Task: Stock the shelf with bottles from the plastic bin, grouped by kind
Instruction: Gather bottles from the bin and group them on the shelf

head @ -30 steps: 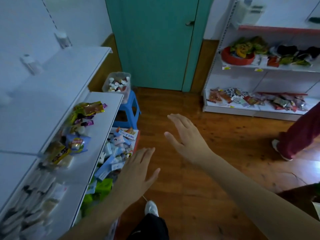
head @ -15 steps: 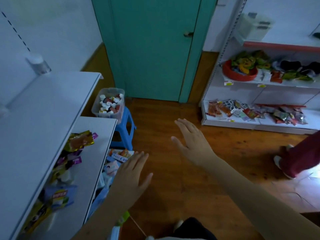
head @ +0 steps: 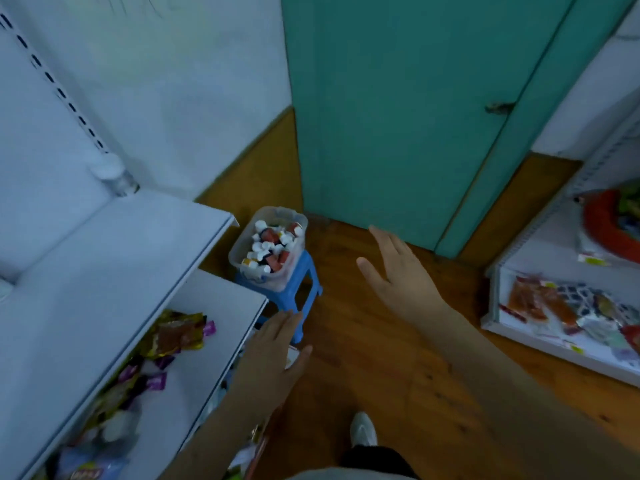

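Both the left hand (head: 273, 355) and right hand (head: 398, 271) reach flat-fingered and empty toward the plastic bin (head: 268, 247) of bottles perched on a small blue stool (head: 294, 289), where a careless grab might tip it.

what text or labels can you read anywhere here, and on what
No text is sharp enough to read.
Blue snack packet at the shelf's near end: red and yellow logo, lettering blurred.
Bottles in the plastic bin: labels too small.
Yellow price tags on the right shelf's edge: print too small.
Snack packets on the right shelf's lower tier: print blurred.
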